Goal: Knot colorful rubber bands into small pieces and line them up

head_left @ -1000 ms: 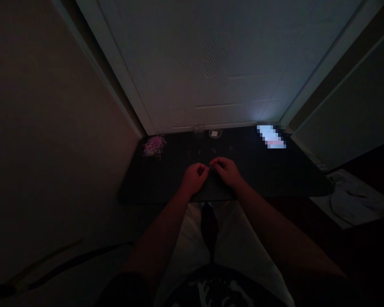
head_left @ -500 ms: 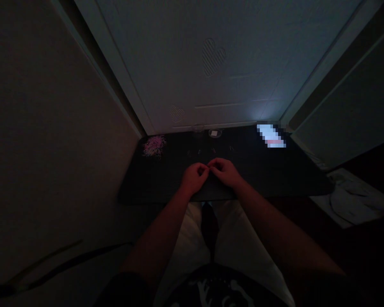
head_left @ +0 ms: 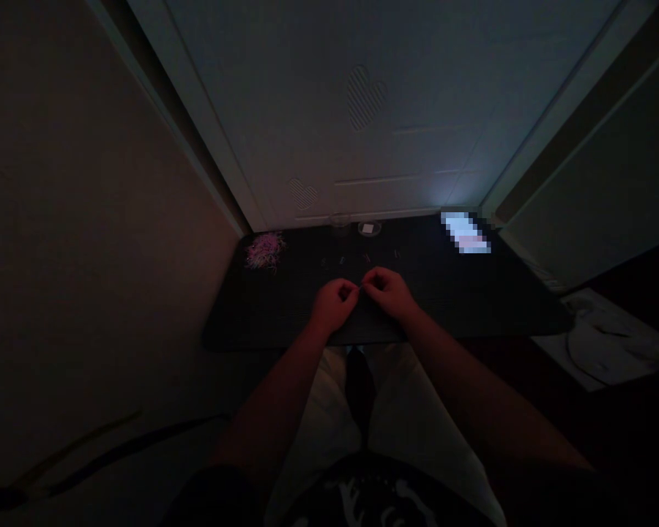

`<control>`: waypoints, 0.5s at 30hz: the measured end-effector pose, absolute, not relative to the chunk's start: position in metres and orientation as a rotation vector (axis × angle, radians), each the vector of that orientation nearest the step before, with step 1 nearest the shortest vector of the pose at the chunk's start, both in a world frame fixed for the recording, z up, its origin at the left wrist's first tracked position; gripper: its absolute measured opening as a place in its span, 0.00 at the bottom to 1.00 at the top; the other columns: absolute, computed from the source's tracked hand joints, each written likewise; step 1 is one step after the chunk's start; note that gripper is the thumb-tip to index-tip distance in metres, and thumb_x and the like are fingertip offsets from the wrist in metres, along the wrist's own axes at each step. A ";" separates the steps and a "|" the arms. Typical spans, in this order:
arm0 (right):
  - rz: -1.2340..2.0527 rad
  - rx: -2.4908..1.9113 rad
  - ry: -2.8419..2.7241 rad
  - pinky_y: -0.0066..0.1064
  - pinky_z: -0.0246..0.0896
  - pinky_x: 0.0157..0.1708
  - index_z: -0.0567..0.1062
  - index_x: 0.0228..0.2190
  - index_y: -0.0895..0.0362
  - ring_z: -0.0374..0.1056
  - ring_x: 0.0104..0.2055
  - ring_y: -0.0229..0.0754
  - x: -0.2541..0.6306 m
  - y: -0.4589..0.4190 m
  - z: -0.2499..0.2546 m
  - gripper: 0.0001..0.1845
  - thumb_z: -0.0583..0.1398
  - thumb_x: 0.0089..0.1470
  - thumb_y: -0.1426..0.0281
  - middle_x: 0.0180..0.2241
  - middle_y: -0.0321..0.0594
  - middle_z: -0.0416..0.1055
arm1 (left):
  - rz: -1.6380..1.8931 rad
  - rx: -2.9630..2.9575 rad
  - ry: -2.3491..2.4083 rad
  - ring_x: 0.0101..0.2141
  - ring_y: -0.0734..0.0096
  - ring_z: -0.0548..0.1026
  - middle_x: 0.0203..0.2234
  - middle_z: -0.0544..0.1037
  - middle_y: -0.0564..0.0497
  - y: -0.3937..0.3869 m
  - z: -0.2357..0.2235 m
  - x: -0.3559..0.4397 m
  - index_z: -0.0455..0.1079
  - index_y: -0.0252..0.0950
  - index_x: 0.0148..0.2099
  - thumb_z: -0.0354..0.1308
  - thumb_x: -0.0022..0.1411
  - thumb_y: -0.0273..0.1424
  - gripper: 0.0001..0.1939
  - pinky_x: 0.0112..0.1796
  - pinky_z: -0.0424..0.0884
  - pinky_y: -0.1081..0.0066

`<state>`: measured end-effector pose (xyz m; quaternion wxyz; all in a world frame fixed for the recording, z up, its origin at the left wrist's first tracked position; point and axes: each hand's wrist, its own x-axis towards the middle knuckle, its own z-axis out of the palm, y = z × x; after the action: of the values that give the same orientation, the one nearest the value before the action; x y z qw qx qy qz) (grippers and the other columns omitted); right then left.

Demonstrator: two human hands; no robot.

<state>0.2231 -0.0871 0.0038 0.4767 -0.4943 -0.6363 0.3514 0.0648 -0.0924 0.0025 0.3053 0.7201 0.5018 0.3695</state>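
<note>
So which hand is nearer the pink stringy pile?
Left. The left hand is right of the pink stringy pile, towards the person; the right hand is farther right.

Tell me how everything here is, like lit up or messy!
Left hand: pinched shut
Right hand: pinched shut
Tiny thing: held, shape unclear
Screen: lit, blurred
Pink heap: loose, tangled
Small bits: lying apart in a row
Dish: flat, white square showing
Clear tub: upright, contents unclear

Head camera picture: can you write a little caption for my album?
In dim light, left hand and right hand nearly meet over a dark table, a pink tangle at left.
</note>
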 end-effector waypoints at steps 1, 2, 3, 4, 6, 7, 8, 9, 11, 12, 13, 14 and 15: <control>0.857 -1.204 -1.556 0.29 0.57 0.28 0.70 0.24 0.57 0.62 0.26 0.36 0.223 -0.087 0.003 0.03 0.58 0.42 0.70 0.22 0.35 0.67 | 0.981 1.908 1.329 0.27 0.76 0.71 0.27 0.75 0.51 -0.092 0.002 0.065 0.70 0.34 0.33 0.54 0.56 0.34 0.08 0.29 0.66 0.75; 0.858 -1.203 -1.558 0.29 0.57 0.28 0.70 0.24 0.57 0.62 0.26 0.37 0.224 -0.086 0.003 0.03 0.58 0.42 0.71 0.23 0.35 0.67 | 0.983 1.910 1.333 0.27 0.76 0.71 0.27 0.75 0.51 -0.092 0.002 0.065 0.70 0.34 0.33 0.54 0.56 0.33 0.08 0.29 0.66 0.75; 0.859 -1.203 -1.560 0.29 0.57 0.28 0.70 0.25 0.57 0.63 0.26 0.37 0.224 -0.086 0.002 0.03 0.58 0.42 0.71 0.23 0.35 0.67 | 0.982 1.912 1.337 0.27 0.76 0.71 0.27 0.75 0.51 -0.092 0.002 0.065 0.70 0.34 0.33 0.54 0.56 0.33 0.08 0.29 0.66 0.75; 0.860 -1.205 -1.562 0.29 0.57 0.28 0.70 0.25 0.57 0.63 0.26 0.37 0.224 -0.086 0.001 0.03 0.58 0.42 0.71 0.23 0.35 0.67 | 0.980 1.917 1.340 0.27 0.76 0.71 0.27 0.75 0.51 -0.092 0.002 0.065 0.70 0.34 0.33 0.55 0.55 0.33 0.07 0.29 0.66 0.75; 0.861 -1.207 -1.559 0.29 0.57 0.28 0.70 0.25 0.57 0.63 0.26 0.37 0.225 -0.085 0.000 0.03 0.58 0.42 0.71 0.23 0.35 0.67 | 0.973 1.923 1.343 0.27 0.76 0.71 0.27 0.75 0.52 -0.092 0.001 0.065 0.70 0.35 0.34 0.55 0.54 0.32 0.07 0.29 0.67 0.75; 0.863 -1.209 -1.553 0.29 0.57 0.28 0.70 0.24 0.57 0.63 0.26 0.37 0.225 -0.084 0.000 0.03 0.58 0.41 0.71 0.23 0.35 0.67 | 0.969 1.924 1.346 0.27 0.76 0.71 0.27 0.75 0.52 -0.092 0.001 0.065 0.70 0.35 0.34 0.56 0.54 0.32 0.07 0.29 0.67 0.75; 0.864 -1.211 -1.547 0.29 0.57 0.28 0.70 0.24 0.57 0.63 0.26 0.37 0.225 -0.084 -0.001 0.03 0.58 0.41 0.71 0.23 0.34 0.67 | 0.964 1.924 1.350 0.27 0.76 0.71 0.27 0.75 0.52 -0.092 0.001 0.065 0.70 0.35 0.33 0.56 0.54 0.32 0.07 0.29 0.67 0.75; 0.864 -1.215 -1.543 0.30 0.57 0.28 0.70 0.24 0.57 0.63 0.26 0.37 0.225 -0.084 -0.001 0.03 0.58 0.41 0.71 0.23 0.34 0.67 | 0.958 1.925 1.354 0.27 0.75 0.71 0.27 0.75 0.52 -0.092 0.001 0.065 0.70 0.35 0.33 0.56 0.53 0.32 0.07 0.29 0.67 0.74; 0.863 -1.224 -1.537 0.30 0.57 0.28 0.70 0.24 0.56 0.63 0.26 0.37 0.224 -0.085 0.000 0.03 0.59 0.41 0.70 0.22 0.34 0.67 | 0.946 1.931 1.358 0.27 0.75 0.71 0.27 0.75 0.52 -0.092 0.001 0.065 0.71 0.35 0.33 0.56 0.53 0.33 0.07 0.29 0.67 0.74; 0.864 -1.226 -1.534 0.30 0.57 0.28 0.70 0.24 0.56 0.63 0.26 0.37 0.224 -0.085 0.000 0.03 0.59 0.41 0.70 0.22 0.34 0.68 | 0.941 1.934 1.359 0.27 0.75 0.71 0.26 0.75 0.52 -0.092 0.001 0.065 0.71 0.35 0.33 0.56 0.54 0.33 0.07 0.29 0.67 0.74; 0.862 -1.231 -1.525 0.30 0.57 0.28 0.70 0.24 0.57 0.63 0.26 0.37 0.224 -0.086 0.001 0.03 0.59 0.41 0.70 0.22 0.34 0.68 | 0.937 1.937 1.357 0.27 0.75 0.71 0.26 0.75 0.52 -0.092 0.001 0.065 0.71 0.35 0.33 0.56 0.54 0.33 0.07 0.29 0.67 0.74; 0.855 -1.239 -1.513 0.30 0.57 0.28 0.70 0.23 0.57 0.64 0.26 0.38 0.224 -0.086 0.002 0.03 0.59 0.41 0.70 0.22 0.35 0.68 | 0.935 1.939 1.354 0.27 0.75 0.71 0.26 0.75 0.52 -0.092 0.002 0.065 0.71 0.35 0.33 0.56 0.54 0.33 0.07 0.29 0.67 0.74; 0.845 -1.247 -1.500 0.30 0.58 0.28 0.70 0.23 0.57 0.64 0.26 0.38 0.223 -0.086 0.002 0.03 0.59 0.41 0.70 0.22 0.35 0.68 | 0.934 1.942 1.352 0.27 0.75 0.71 0.26 0.75 0.52 -0.092 0.002 0.065 0.71 0.35 0.33 0.56 0.54 0.33 0.07 0.29 0.67 0.74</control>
<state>0.2233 -0.0863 0.0022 0.4863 -0.5126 -0.6165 0.3474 0.0650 -0.0924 0.0018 0.2946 0.7295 0.5078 0.3510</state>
